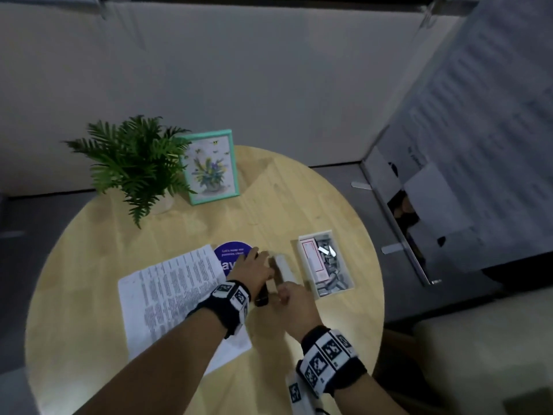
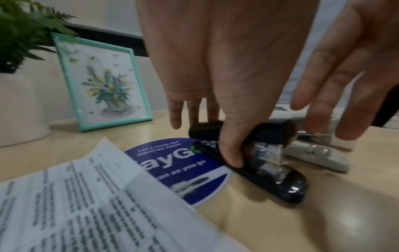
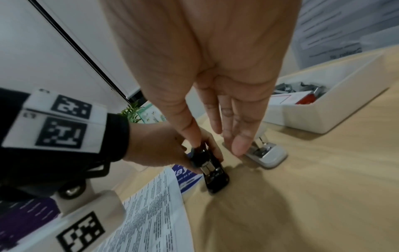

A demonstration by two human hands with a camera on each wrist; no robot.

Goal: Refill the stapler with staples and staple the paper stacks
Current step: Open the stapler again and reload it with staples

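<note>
Hands: L grips blk stapler (on table) | R touches it

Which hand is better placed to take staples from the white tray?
Right. The left hand grips the black stapler; the right hand is nearer the white tray of staples.

head – above, looking down | wrists – close, low | shared: black stapler

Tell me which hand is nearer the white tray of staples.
Right. The right hand is just beside the near left corner of the white tray, apart from it. The left hand is farther left, past both staplers, gripping the black stapler.
</note>
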